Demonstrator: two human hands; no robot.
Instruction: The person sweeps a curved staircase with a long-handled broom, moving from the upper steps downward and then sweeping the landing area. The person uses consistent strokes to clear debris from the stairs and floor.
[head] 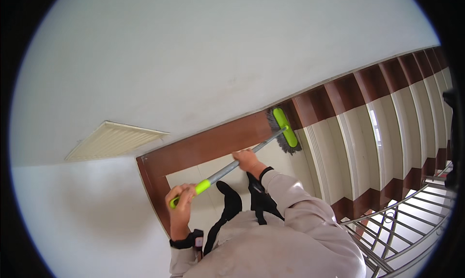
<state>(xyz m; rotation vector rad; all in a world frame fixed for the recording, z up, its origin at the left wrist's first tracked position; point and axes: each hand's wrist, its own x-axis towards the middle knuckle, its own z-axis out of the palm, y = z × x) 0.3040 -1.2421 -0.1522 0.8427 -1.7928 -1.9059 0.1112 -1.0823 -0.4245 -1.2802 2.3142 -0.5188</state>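
My left hand point(182, 201) is closed around the green grip at the top end of a push broom's handle. Further down, my right hand point(248, 159) holds the grey metal pole point(224, 171). The broom's green head point(285, 127), with dark grey bristles on both sides, rests on the landing against the foot of the lowest visible stair, close to the wall. The pole slants from lower left to upper right across the picture.
A tiled staircase point(359, 140) with brown edges lies to the right, with a metal railing point(399, 223) along its lower side. White walls point(218, 60) border the brown-edged landing point(214, 143). A cream louvred panel point(120, 142) is on the wall.
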